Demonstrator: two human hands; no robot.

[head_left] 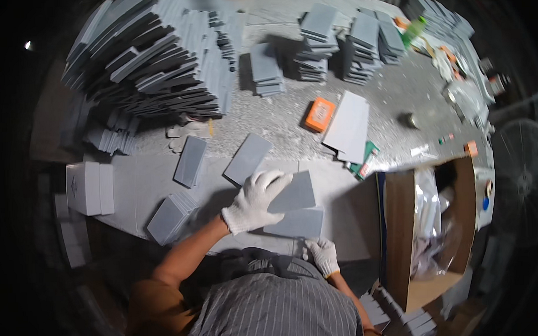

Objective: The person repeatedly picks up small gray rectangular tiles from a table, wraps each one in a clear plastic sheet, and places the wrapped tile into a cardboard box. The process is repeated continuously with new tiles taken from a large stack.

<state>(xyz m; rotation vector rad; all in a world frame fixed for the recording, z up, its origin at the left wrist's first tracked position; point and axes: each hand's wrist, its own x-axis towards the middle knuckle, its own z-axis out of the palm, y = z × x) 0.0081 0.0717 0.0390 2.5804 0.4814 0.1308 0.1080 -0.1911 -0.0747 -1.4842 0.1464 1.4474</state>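
My left hand (252,201), in a white knit glove, grips the left end of a flat grey rectangular piece (296,193), with the fingers at its far edge and the thumb at its near side. A second grey piece (300,224) lies partly under it, closer to me. My right hand (323,256), also gloved, is at the table's front edge just below these pieces. Its fingers are curled, and I cannot make out what they hold, if anything. Two more grey pieces, one angled (248,158) and one steeper (190,161), lie beyond my left hand.
A tall heap of grey pieces (158,59) rises at the far left; short stacks (316,42) stand at the back. An orange box (320,114) lies beside white panels (349,126). An open cardboard box (399,222) with plastic bags stands right, a white box (85,188) left.
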